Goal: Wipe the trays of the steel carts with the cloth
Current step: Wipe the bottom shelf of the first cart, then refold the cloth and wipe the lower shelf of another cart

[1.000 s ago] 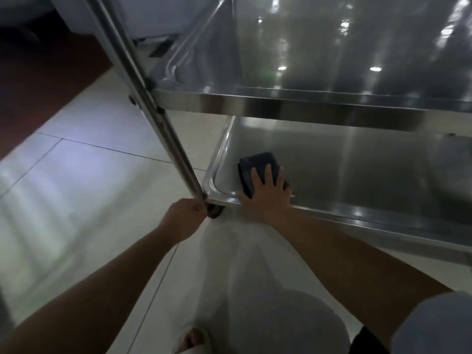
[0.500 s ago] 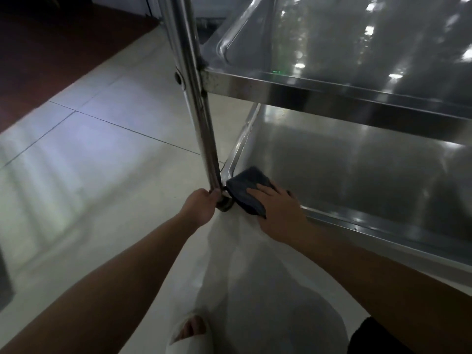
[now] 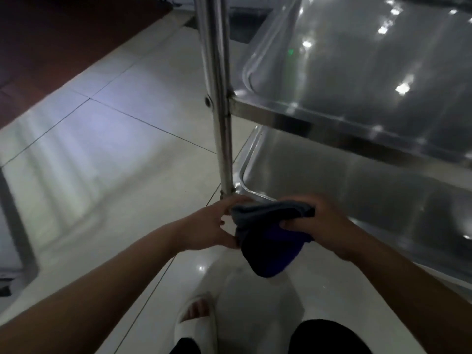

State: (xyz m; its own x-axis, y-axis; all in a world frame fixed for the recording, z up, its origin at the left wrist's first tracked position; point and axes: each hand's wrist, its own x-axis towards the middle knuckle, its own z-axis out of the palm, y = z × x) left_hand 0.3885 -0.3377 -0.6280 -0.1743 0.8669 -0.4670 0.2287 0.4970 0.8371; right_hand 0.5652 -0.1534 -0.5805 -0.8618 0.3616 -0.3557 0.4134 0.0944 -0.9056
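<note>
I hold the cloth (image 3: pixel 268 238) bunched between both hands, right hand (image 3: pixel 324 226) gripping, left hand (image 3: pixel 212 226) pinching its edge; refolding, I judge, then the lower tray (image 3: pixel 357 190) just beyond needs wiping.

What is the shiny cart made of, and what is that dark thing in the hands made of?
The cart's upper tray and post look like polished steel: grey, smooth, mirroring ceiling lights. The cloth looks like soft fabric, dark grey and blue, since it folds and droops between the left hand and right hand. Its exact fibre can't be told.
</note>
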